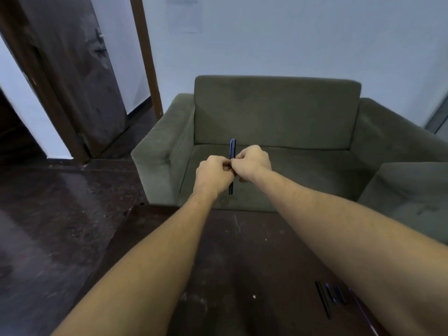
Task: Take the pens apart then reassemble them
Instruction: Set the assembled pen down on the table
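A dark blue pen [232, 149] stands nearly upright in the air, held out in front of me over the far edge of the table. My left hand [213, 174] grips its lower half and my right hand [253, 162] pinches its middle, the two hands touching. The capped top sticks up above my fingers and the lower end pokes out below. On the dark table [242, 251] at the lower right lie loose pen parts [332, 297]: a long thin dark piece and a few short blue-black pieces, partly hidden by my right forearm.
A grey-green sofa [276, 112] stands right behind the table, with a second cushion [412, 190] at the right. A dark open door [72, 76] and its brown frame are at the left, above a dark polished floor [60, 214].
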